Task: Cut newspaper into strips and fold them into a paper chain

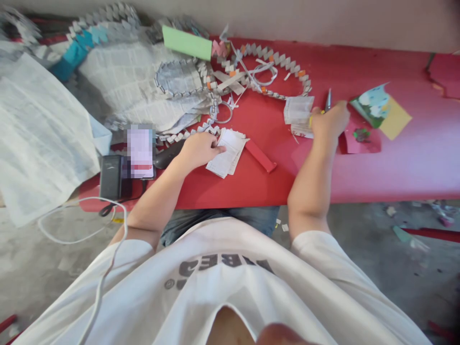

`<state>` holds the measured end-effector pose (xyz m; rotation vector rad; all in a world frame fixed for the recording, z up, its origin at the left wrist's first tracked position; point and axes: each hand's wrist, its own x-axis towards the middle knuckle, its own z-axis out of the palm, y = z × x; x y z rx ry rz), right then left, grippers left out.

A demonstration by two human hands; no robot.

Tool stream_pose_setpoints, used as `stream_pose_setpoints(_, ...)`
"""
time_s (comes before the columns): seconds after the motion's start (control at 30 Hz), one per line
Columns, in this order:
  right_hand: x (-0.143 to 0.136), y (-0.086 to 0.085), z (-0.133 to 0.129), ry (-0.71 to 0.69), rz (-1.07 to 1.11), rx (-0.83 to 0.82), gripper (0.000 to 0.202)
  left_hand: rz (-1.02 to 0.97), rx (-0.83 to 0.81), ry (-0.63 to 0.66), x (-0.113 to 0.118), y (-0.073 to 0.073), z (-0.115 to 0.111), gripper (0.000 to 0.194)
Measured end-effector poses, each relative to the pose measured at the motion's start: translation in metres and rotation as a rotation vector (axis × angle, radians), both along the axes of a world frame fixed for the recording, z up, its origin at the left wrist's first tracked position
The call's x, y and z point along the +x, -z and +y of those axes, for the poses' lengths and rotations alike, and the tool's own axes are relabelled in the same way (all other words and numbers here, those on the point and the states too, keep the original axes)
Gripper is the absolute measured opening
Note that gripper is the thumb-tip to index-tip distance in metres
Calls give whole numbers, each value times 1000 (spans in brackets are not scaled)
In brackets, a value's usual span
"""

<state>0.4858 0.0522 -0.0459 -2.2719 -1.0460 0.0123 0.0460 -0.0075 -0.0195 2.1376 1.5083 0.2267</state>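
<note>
My left hand (pixel 201 151) is at the left edge of a small pile of white printed paper slips (pixel 227 155), its thumb on top and its fingers curled in at the edge. Farther right, my right hand (pixel 331 122) is closed around scissors (pixel 328 101); a pointed metal tip and bits of yellow show, while the rest is hidden by the hand. Just left of that hand lies another stack of cut paper slips (pixel 299 111). Between the two piles is a narrow folded red strip (pixel 260 155).
Folded-paper chains (pixel 276 53) curve across the back of the red table (pixel 230 194). Newspaper sheets (pixel 122 81) cover the left, near a phone (pixel 141 151), a black power bank (pixel 111 177) and a white cable (pixel 124 215). Coloured paper pieces (pixel 397 120) lie at right.
</note>
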Motion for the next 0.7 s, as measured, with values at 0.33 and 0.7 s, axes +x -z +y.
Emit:
stream_pose_setpoints(0.33, -186, -42, -61, -1190, -66, -355, 82, -14, 77, -97, 16, -7, -23, 82)
stream_pose_setpoints(0.7, -162, -38, -60, -1083, -74, -541, 92, -70, -62, -8, 36, 0, -30, 82)
